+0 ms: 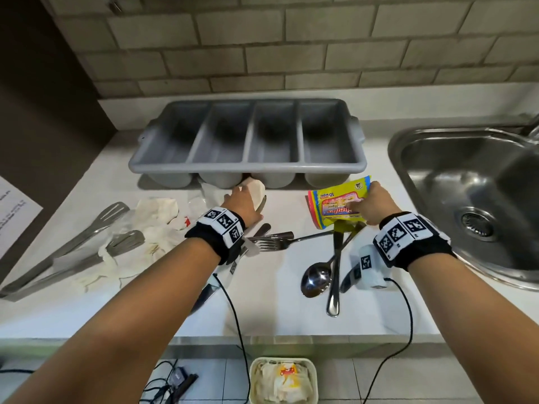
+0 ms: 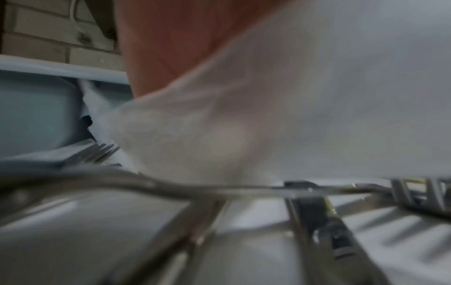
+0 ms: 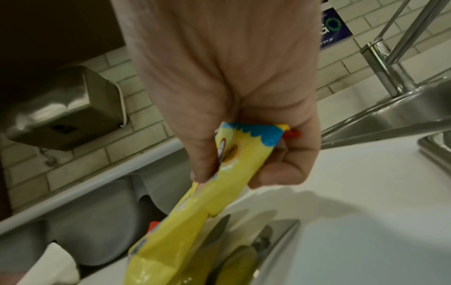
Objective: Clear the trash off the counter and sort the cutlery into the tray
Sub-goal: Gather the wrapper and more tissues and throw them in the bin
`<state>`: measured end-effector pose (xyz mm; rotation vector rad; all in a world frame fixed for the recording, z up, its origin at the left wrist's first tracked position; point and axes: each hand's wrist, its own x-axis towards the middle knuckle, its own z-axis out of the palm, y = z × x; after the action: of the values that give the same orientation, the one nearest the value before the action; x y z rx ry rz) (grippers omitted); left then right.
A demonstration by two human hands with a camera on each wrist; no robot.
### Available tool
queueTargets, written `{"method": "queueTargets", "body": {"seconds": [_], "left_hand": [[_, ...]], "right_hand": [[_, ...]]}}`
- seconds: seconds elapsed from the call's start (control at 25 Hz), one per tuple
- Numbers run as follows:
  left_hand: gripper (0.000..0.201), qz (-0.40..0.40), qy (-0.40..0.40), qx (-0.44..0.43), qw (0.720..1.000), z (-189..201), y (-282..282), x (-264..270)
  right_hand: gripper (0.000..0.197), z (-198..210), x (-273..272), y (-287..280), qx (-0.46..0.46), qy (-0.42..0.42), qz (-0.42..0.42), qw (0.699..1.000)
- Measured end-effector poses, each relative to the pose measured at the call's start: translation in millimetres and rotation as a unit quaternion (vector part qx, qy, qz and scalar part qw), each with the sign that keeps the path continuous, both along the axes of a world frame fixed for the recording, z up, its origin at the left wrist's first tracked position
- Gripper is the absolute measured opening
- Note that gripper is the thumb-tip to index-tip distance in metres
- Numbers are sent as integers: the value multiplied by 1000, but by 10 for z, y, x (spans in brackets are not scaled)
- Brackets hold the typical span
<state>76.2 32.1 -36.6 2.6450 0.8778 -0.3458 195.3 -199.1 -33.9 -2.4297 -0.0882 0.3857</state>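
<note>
My left hand (image 1: 245, 201) grips a white paper cup (image 1: 256, 188) lying just in front of the grey four-compartment cutlery tray (image 1: 248, 163). In the left wrist view the cup (image 2: 292, 96) fills the frame above blurred forks (image 2: 95, 154). My right hand (image 1: 374, 204) pinches a yellow wipes packet (image 1: 339, 203) between thumb and fingers (image 3: 285, 169), with its far end raised off the counter; the packet (image 3: 190, 221) hangs over cutlery. Forks (image 1: 271, 243), a spoon (image 1: 316, 277) and a knife (image 1: 335, 275) lie between my wrists. All tray compartments look empty.
Crumpled tissues and plastic wrap (image 1: 154, 220) lie at the left over large metal tongs (image 1: 73, 246). A steel sink (image 1: 472, 199) is at the right. On the floor below the counter edge stands a bin (image 1: 283, 380) holding trash. A paper sheet (image 1: 14, 211) lies far left.
</note>
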Motion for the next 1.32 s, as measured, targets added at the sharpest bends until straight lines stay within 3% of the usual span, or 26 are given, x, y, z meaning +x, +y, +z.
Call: {"method": "queueTargets", "body": {"seconds": [0.12,0.24,0.52,0.76,0.88,1.04,1.16,1.32], "left_hand": [[53,20,-33,-4,999,40,-16,-8],[34,13,-65,0,998,153,14,-26],[32,14,-144,8,989,458,61,-209],[34,15,-255,-55,965,737,35,-583],[32,1,-319,-68,945,941,-1,-874],[31,-20,-394,-162,904,1014,-91,-1405],[30,-30,-424,-234,874,807,-284,-1901],[27,-62,-495,-302,812,362,-595,-2539]], "right_hand": [[34,23,-95,-46,45,8,3,999],[32,95,-181,-64,78,-3,9,997],[33,358,-518,-27,187,-50,-5,981],[33,450,-996,-59,252,-90,-29,963],[27,442,-1315,-78,282,-116,-46,951],[27,399,-1869,-118,354,-122,-67,925],[28,226,-2349,-178,409,-147,-98,895],[32,-210,-2886,-379,462,-179,-137,858]]}}
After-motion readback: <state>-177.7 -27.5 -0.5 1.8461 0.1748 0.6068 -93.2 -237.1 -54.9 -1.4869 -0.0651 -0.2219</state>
